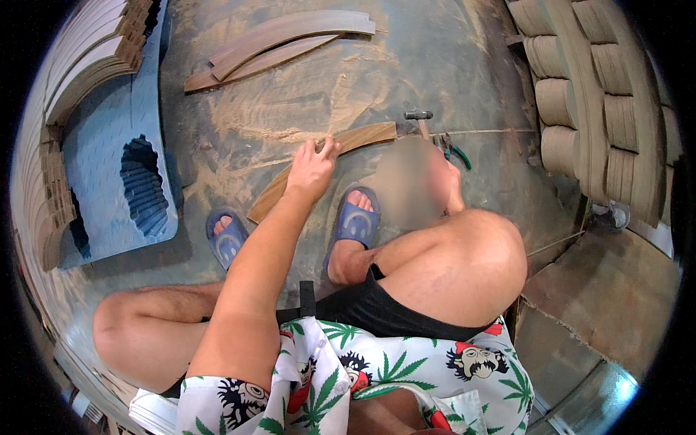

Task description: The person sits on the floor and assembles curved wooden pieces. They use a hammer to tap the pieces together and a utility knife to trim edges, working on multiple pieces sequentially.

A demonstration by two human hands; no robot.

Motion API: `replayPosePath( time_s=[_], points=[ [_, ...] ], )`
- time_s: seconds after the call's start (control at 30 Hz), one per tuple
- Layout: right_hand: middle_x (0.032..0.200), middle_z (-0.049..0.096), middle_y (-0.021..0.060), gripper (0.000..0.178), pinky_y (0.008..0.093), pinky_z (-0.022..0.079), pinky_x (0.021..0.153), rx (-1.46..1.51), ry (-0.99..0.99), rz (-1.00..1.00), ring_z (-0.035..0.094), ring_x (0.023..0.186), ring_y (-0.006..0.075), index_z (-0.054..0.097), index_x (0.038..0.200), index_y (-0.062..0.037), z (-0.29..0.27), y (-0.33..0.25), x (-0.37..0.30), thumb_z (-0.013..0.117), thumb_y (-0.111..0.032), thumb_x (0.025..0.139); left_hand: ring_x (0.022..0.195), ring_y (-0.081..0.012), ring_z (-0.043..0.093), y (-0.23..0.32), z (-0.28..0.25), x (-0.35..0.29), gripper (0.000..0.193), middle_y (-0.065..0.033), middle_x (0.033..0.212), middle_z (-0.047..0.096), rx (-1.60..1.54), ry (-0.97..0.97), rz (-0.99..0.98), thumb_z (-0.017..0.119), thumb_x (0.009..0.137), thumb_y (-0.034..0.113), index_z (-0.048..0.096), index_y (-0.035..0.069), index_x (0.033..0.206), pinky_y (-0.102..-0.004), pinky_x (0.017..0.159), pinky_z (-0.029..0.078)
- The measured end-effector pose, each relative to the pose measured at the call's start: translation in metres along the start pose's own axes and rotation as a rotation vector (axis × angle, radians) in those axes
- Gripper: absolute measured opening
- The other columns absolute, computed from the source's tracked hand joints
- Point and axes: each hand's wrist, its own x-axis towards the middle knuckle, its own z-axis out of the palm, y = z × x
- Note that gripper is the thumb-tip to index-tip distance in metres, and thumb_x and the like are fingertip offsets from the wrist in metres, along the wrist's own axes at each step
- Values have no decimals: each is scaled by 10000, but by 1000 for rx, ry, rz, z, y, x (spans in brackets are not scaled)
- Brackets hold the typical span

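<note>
**Fingers pinch the curved strip on the floor**

Fingers (pixel 328 148) of our left hand (pixel 312 172) are closed over the upper edge of a curved wood strip (pixel 341 148), thumb and fingertips clamped on it near its middle. That strip lies flat on the dusty floor (pixel 435 58), arcing from near our left sandal (pixel 226 235) up toward the hammer (pixel 419 118). Our right hand is hidden behind a blurred patch beside the right knee, so we cannot tell whether its fingers are apart or together, or whether they hold anything.

We judge that we are steadying the strip in place; any next move would call for keeping that pinch firm so the piece does not slide on the sawdust.

Just past the strip's far end the hammer rests on the floor, with green-handled pliers (pixel 455 151) beside it. Our right sandal (pixel 355 217) sits just below the strip. Farther off, two more curved strips (pixel 283 40) lie together, a blue sheet (pixel 116 167) with a cut-out lies to the left, and stacks of curved pieces (pixel 602 109) stand at the right.
</note>
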Motion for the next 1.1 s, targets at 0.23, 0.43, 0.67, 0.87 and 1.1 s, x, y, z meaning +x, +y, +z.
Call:
replayPosePath(
  time_s=[0.23,0.43,0.67,0.87,1.1],
  points=[
    [939,731,-2,417,270,548,623,341,-2,291,673,758,84,657,1544,-110,-15,-43,7,625,-241,1149,1195,-324,584,5,-6,4,593,-79,1626,530,10,-48,-3,606,978,112,612,126,1570,-421,1025,518],
    [766,605,-33,436,254,394,472,71,-234,404,487,539,67,646,1573,-225,-13,-62,11,631,-306,1145,1215,-335,584,1,-1,0,606,-78,1634,525,-11,-31,-1,615,971,107,604,125,1577,-432,1029,517],
    [735,602,-29,436,291,440,512,154,-17,329,524,567,89,658,1558,-172,-3,-59,7,655,-269,1133,1236,-344,582,3,-2,1,625,-79,1646,505,-7,-46,-14,629,961,103,599,127,1586,-435,1030,514],
    [849,658,109,486,395,543,679,-405,-170,-383,658,723,244,715,1495,-230,42,-70,-47,754,-139,1020,1229,-350,582,-1,-3,-3,579,-77,1641,507,-17,-33,-11,625,980,131,624,118,1559,-433,1018,512],
    [988,664,129,548,451,571,765,-585,-202,-405,694,864,358,709,1492,-279,63,-70,-69,733,-95,976,1231,-353,588,0,-1,0,527,-69,1632,530,-17,-16,1,615,1002,165,653,117,1525,-443,1007,515]
  ],
)
